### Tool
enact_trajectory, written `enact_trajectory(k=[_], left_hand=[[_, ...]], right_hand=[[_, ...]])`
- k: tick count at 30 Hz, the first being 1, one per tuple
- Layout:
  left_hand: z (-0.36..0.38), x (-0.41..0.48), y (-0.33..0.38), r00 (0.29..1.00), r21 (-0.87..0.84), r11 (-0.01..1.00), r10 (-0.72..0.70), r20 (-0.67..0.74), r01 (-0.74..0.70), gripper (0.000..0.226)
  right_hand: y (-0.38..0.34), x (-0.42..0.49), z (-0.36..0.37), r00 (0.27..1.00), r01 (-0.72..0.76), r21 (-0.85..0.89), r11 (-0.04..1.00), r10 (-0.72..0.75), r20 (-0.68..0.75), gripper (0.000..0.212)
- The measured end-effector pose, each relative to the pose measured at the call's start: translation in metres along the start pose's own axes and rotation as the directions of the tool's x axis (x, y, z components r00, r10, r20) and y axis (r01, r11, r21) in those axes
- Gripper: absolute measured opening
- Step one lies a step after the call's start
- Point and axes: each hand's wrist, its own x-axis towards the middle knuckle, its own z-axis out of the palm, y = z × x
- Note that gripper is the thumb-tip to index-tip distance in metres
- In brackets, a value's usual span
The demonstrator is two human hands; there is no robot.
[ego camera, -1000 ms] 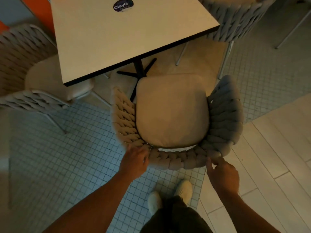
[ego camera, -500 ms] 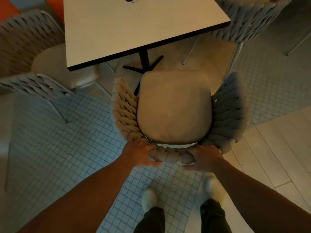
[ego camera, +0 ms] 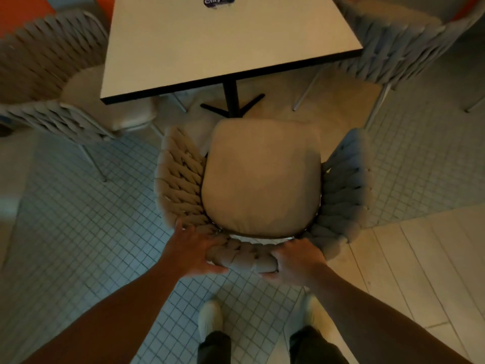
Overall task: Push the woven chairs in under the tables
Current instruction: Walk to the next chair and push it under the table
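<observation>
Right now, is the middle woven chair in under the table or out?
Out: the chair's cushion lies fully clear of the table edge.

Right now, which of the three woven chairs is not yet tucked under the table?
The middle woven chair with the beige cushion, gripped at its backrest by the left hand and right hand. Its whole seat lies clear of the white square table; the side chairs' seats reach under it.

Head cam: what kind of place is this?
Probably a café or small restaurant. A square pedestal table carries a round branded sticker, several matching woven chairs with seat cushions ring it, and the floor is small mosaic tile meeting pale planks.
</observation>
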Motion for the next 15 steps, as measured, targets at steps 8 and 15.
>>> enact_trajectory(k=[8, 15], left_hand=[[0.011, -0.001, 0.048, 0.991, -0.119, 0.990, -0.093, -0.092, 0.082, 0.086], [0.013, 0.009, 0.072, 0.982, -0.128, 0.982, -0.153, -0.115, 0.138, 0.092]], right_hand=[[0.045, -0.009, -0.002, 0.995, 0.101, -0.022, 0.995, -0.102, -0.023, 0.064], [0.079, -0.003, -0.001, 0.973, 0.227, -0.087, 0.970, -0.229, -0.011, 0.070]])
